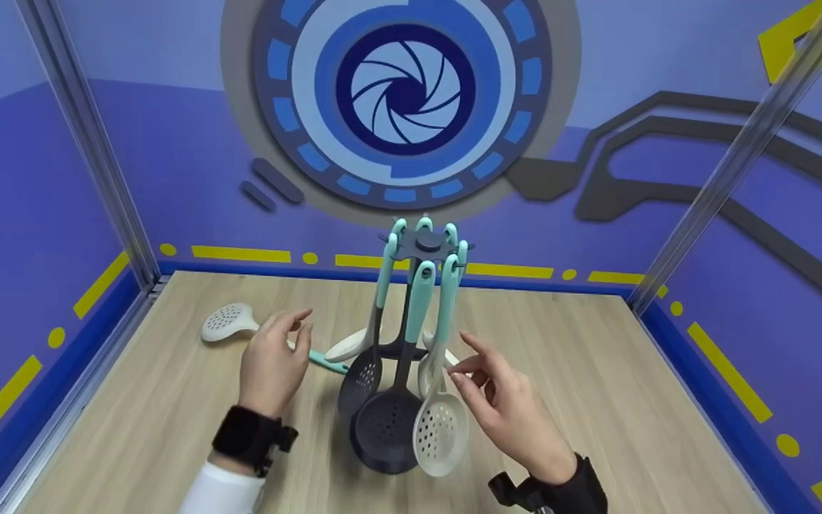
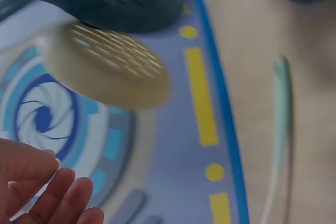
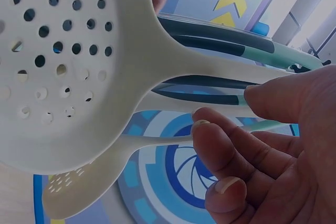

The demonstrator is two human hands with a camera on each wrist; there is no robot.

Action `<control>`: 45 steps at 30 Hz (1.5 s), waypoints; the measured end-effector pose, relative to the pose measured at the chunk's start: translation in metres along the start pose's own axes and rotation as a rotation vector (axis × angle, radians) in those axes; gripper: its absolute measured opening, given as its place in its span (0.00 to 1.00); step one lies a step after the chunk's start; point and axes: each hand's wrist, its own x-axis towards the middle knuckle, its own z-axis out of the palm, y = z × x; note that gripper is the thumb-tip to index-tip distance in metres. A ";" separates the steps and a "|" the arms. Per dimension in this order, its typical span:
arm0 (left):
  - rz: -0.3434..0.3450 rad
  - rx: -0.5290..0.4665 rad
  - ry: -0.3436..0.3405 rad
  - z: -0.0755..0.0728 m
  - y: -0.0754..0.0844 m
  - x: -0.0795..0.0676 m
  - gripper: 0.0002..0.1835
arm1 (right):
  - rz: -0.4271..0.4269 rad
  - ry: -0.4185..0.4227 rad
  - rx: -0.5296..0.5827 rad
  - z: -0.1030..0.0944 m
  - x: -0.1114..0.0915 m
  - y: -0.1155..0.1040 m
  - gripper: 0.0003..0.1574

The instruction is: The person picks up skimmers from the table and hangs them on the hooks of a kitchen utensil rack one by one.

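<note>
A dark utensil stand [image 1: 428, 246] carries several hanging kitchen utensils with mint handles. In front hang a dark ladle-like utensil [image 1: 382, 435], a dark slotted spoon [image 1: 359, 385] and a white skimmer [image 1: 442, 439]. Beside the white skimmer's neck is my right hand [image 1: 518, 414], its fingers loosely bent and apart from the thumb, gripping nothing. Another white skimmer [image 1: 227, 323] with a mint handle lies on the table to the left. My left hand [image 1: 273, 364] hovers over its shaft, hiding part of it; the left wrist view shows these fingers holding nothing.
The wooden table [image 1: 596, 428] is bounded by a blue printed back wall [image 1: 168, 157] and side walls. Metal posts [image 1: 90, 135] rise at the corners. A pale spoon-like head [image 1: 347, 348] hangs behind the dark slotted spoon.
</note>
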 end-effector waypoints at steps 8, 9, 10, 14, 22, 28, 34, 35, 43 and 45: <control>0.026 0.170 -0.197 0.019 -0.055 0.026 0.16 | -0.011 0.004 -0.001 -0.001 -0.001 0.001 0.33; 0.025 0.187 -0.217 0.021 -0.061 0.028 0.16 | -0.013 0.003 0.000 -0.001 -0.001 0.001 0.33; 0.028 0.209 -0.233 0.024 -0.067 0.030 0.16 | -0.013 0.003 0.000 -0.001 -0.002 0.001 0.33; 0.053 0.321 -0.309 0.034 -0.084 0.033 0.17 | 0.000 0.003 -0.002 -0.001 -0.002 0.000 0.33; 0.067 0.460 -0.382 0.046 -0.109 0.031 0.17 | -0.005 -0.004 -0.007 -0.001 -0.002 -0.001 0.33; 0.063 0.491 -0.410 0.048 -0.111 0.029 0.14 | -0.026 0.010 -0.009 -0.002 -0.001 -0.002 0.33; 0.067 0.498 -0.389 0.051 -0.118 0.025 0.12 | -0.014 0.005 -0.023 -0.003 -0.001 -0.003 0.32; 0.064 0.494 -0.381 0.051 -0.119 0.025 0.12 | -0.010 0.004 -0.025 -0.003 -0.001 -0.003 0.32; 0.053 0.469 -0.373 0.045 -0.121 0.024 0.10 | -0.005 0.000 -0.020 -0.004 -0.001 -0.003 0.32; 0.046 0.461 -0.372 0.042 -0.122 0.024 0.10 | -0.003 -0.001 -0.017 -0.004 -0.001 -0.003 0.31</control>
